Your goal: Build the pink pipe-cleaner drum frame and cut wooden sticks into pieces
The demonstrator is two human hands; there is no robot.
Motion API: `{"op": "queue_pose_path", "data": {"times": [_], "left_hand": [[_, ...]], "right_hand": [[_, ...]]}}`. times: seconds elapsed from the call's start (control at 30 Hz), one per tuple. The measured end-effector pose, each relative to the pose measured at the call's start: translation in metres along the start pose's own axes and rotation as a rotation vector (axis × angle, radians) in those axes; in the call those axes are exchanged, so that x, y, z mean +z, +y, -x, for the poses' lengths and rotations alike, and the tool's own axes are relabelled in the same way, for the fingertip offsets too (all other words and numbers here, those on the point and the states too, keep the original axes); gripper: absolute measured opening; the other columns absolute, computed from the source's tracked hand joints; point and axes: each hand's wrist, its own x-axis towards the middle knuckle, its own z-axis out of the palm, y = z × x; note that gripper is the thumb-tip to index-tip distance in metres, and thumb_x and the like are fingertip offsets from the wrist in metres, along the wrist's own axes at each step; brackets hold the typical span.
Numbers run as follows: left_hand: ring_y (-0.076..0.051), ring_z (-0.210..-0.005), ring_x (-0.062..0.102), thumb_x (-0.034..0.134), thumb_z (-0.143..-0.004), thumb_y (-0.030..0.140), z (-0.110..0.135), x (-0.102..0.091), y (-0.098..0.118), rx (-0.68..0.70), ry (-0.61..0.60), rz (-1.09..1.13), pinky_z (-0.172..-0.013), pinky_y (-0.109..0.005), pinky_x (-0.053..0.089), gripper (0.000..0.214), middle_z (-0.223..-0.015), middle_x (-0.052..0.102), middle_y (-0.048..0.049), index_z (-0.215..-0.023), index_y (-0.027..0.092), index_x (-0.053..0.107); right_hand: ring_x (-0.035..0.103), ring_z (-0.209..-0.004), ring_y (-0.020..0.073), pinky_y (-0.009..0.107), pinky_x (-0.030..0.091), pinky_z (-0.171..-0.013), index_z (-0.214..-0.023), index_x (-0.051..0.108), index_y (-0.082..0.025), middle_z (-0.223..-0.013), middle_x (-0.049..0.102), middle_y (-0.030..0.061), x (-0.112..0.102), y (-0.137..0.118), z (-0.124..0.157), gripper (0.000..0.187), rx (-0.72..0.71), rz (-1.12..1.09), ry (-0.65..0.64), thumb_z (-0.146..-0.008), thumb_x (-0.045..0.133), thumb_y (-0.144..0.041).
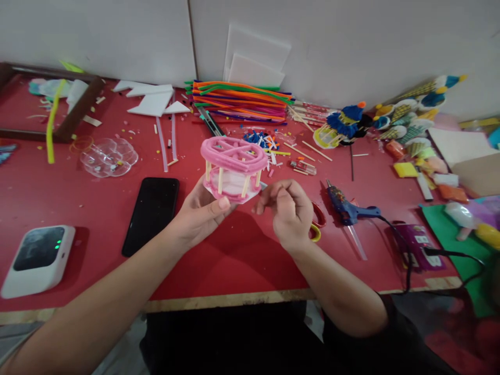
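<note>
In my left hand (pixel 207 211) I hold a small pink pipe-cleaner model (pixel 234 156), tilted slightly. Its rounded pink top with crossing bars stands on short pale wooden posts, above a white base edged in pink. My left thumb presses on the front edge of the base, while the fingers lie underneath. Close by the model's right side is my right hand (pixel 291 211), its fingers curled in and the thumb bent against them. Whatever those fingers pinch, if anything, is hidden. Scissors (pixel 317 219) with red and yellow handles lie partly behind this hand.
Left of my arms lie a black phone (pixel 151 213) and a white device (pixel 39 260). A blue glue gun (pixel 347 205) with its cord rests at right. Behind are a bundle of pipe cleaners (pixel 242 99), a cutter (pixel 211 122), foam scraps (pixel 150 99) and a clear tray (pixel 109 157).
</note>
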Motion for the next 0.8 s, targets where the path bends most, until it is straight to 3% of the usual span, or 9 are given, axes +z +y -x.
{"op": "queue_pose_path", "data": {"times": [0.13, 0.27, 0.37, 0.43, 0.6, 0.8], "left_hand": [[-0.024, -0.116, 0.062, 0.084, -0.067, 0.026, -0.001, -0.001, 0.000, 0.006, 0.033, 0.013, -0.103, -0.039, 0.049, 0.053, -0.113, 0.070, -0.0023, -0.115, 0.029, 0.061], [-0.021, -0.103, 0.067, 0.080, -0.066, 0.014, -0.001, -0.004, 0.001, -0.029, 0.072, 0.036, -0.097, -0.040, 0.054, 0.049, -0.105, 0.071, 0.0007, -0.109, 0.029, 0.062], [-0.020, -0.094, 0.070, 0.077, -0.063, 0.007, -0.002, -0.005, 0.001, -0.029, 0.081, 0.019, -0.093, -0.041, 0.056, 0.055, -0.100, 0.071, 0.0016, -0.111, 0.030, 0.061], [-0.020, -0.093, 0.070, 0.075, -0.062, 0.005, -0.002, -0.005, -0.001, -0.021, 0.112, -0.012, -0.092, -0.040, 0.057, 0.059, -0.098, 0.071, 0.0015, -0.114, 0.029, 0.060], [-0.020, -0.088, 0.070, 0.072, -0.057, 0.001, -0.004, -0.005, -0.001, -0.030, 0.207, -0.016, -0.079, -0.034, 0.061, 0.064, -0.091, 0.070, 0.0021, -0.113, 0.029, 0.062], [-0.021, -0.086, 0.069, 0.065, -0.052, -0.001, -0.003, -0.009, 0.000, -0.060, 0.168, -0.048, -0.075, -0.034, 0.060, 0.077, -0.091, 0.071, 0.0011, -0.121, 0.032, 0.058]], "right_hand": [[0.034, -0.037, 0.0058, 0.019, 0.029, -0.033, -0.062, 0.040, -0.023, -0.048, 0.035, -0.0090, -0.002, 0.006, -0.006, 0.027, 0.128, -0.002, 0.020, -0.088, 0.046, -0.025], [0.040, -0.040, 0.0060, 0.021, 0.038, -0.039, -0.065, 0.046, -0.022, -0.051, 0.040, -0.0082, -0.003, 0.009, -0.010, 0.030, 0.190, 0.073, -0.018, -0.092, 0.051, -0.033], [0.052, -0.052, 0.0076, 0.023, 0.048, -0.050, -0.079, 0.056, -0.022, -0.064, 0.054, -0.0058, -0.002, 0.010, -0.010, 0.017, 0.124, 0.093, -0.033, -0.085, 0.065, -0.035], [0.059, -0.065, 0.0097, 0.025, 0.053, -0.061, -0.089, 0.057, -0.023, -0.078, 0.059, -0.0034, -0.001, 0.009, -0.009, 0.019, 0.052, 0.075, -0.040, -0.081, 0.071, -0.033], [0.060, -0.097, 0.0161, 0.036, 0.054, -0.087, -0.106, 0.057, -0.027, -0.106, 0.058, 0.0041, -0.001, 0.008, -0.007, 0.019, -0.081, 0.142, -0.189, -0.089, 0.061, -0.035], [0.058, -0.103, 0.0196, 0.038, 0.055, -0.086, -0.096, 0.068, -0.029, -0.107, 0.055, 0.0051, -0.005, 0.012, -0.007, 0.011, -0.198, 0.323, -0.190, -0.085, 0.066, -0.029]]}}
